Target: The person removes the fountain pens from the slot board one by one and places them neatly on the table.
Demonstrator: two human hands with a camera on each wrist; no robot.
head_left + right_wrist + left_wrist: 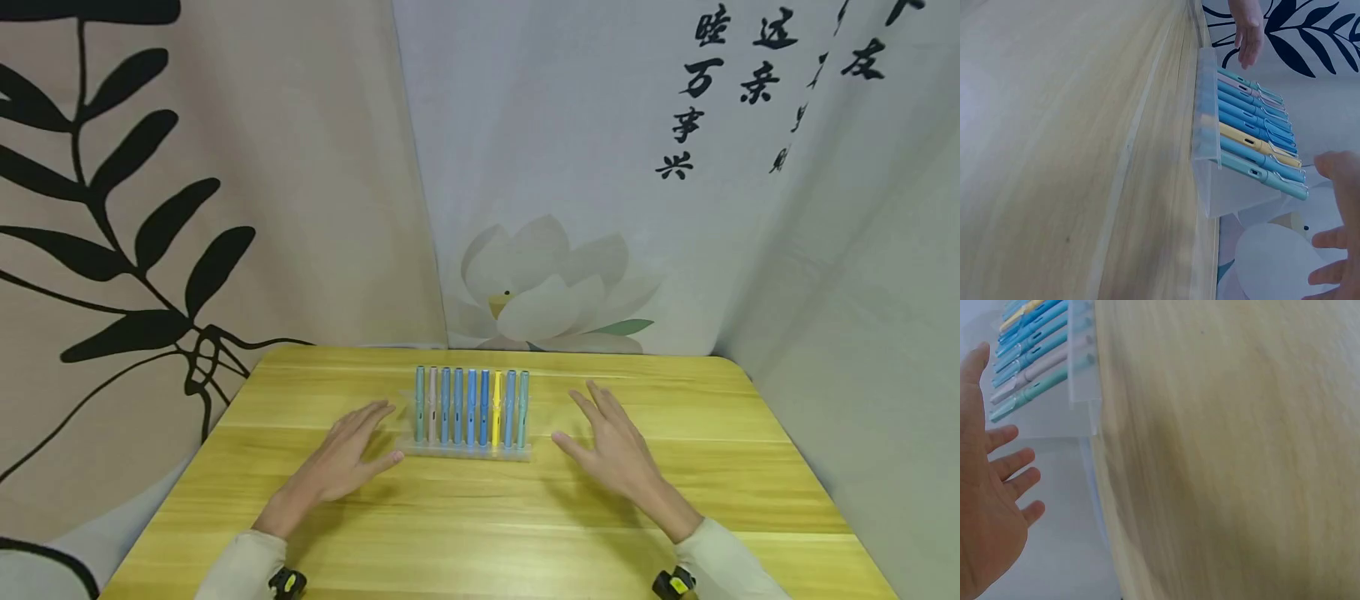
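Note:
A clear plastic stand [468,452] sits on the wooden table, holding several pens side by side. Most of the pens are blue; a yellow pen [497,408] stands toward the right, a pinkish-grey pen [432,404] toward the left, and green pens [419,404] at both ends. Just left of the stand is my left hand [341,458], fingers extended and holding nothing. To the right of the stand, a little farther off, my right hand [615,446] is spread with nothing in it. In the right wrist view, the pens' metal clips [1282,178] face up.
The wooden table [465,525] reaches back to hanging cloths. A dark leaf pattern [150,233] marks the left cloth; a pale lotus [555,283] and black characters are on the back one. Another pale cloth [862,292] hangs along the right side.

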